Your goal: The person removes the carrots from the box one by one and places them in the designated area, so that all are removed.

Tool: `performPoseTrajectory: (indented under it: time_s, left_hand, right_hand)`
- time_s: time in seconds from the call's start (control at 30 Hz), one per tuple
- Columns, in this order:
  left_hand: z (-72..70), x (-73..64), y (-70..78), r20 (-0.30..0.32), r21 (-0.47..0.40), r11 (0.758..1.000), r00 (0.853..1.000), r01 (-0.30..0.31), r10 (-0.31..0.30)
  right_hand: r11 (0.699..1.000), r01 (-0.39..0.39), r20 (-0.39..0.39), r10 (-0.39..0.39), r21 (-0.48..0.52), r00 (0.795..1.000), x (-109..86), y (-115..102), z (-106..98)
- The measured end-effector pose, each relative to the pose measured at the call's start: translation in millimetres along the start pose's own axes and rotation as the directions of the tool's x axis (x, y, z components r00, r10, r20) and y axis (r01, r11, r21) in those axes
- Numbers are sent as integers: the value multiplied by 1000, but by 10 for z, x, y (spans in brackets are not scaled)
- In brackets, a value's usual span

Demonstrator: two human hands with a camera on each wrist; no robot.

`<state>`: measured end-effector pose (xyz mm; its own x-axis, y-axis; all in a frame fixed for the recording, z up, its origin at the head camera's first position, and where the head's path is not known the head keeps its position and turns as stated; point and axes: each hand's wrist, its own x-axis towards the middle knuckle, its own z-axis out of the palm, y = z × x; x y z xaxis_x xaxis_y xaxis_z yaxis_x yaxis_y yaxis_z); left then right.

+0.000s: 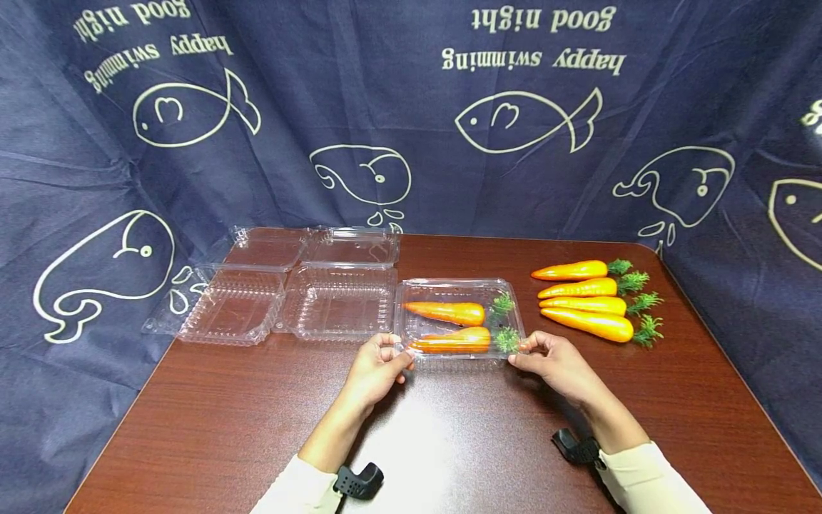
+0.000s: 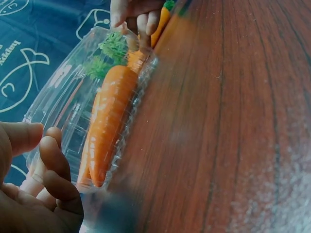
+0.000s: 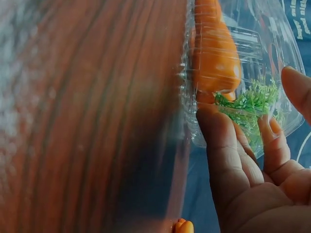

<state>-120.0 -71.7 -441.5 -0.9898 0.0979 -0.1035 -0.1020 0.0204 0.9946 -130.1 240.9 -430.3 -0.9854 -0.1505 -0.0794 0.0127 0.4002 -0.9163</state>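
A clear plastic clamshell box point(image 1: 459, 289) with its lid down stands in front of me. Inside it lie two carrots, the far carrot point(image 1: 449, 313) and the near carrot point(image 1: 452, 340), green tops to the right. My left hand point(image 1: 379, 371) pinches the box's near left corner between thumb and fingers. At the near right corner, my right hand point(image 1: 555, 364) grips the edge the same way. The left wrist view shows a carrot point(image 2: 114, 107) through the ridged side wall. Green leaves point(image 3: 252, 99) press close to the right fingers in the right wrist view.
Two more clamshell boxes stand open at the left, a left box point(image 1: 231, 307) and a right box point(image 1: 340, 303). Several loose carrots point(image 1: 584, 305) lie in a row on the right of the brown table point(image 1: 257, 428). A blue printed cloth point(image 1: 424, 86) hangs behind.
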Motion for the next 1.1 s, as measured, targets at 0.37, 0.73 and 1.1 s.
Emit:
performPoseTrajectory:
  time_s: [0.37, 0.73, 1.1]
  left_hand:
    - [4, 19, -1, -5, 0, 1000, 1000, 6, -6]
    - [2, 19, -3, -10, 24, 999, 1000, -26, 26]
    - [10, 1, -20, 31, 148, 989, 999, -18, 13]
  right_hand:
    - [979, 45, -129, -72, -201, 989, 7, 1, 43]
    - [961, 123, -30, -134, -248, 990, -38, -5, 2]
    - [918, 145, -55, -178, -368, 983, -84, -37, 12]
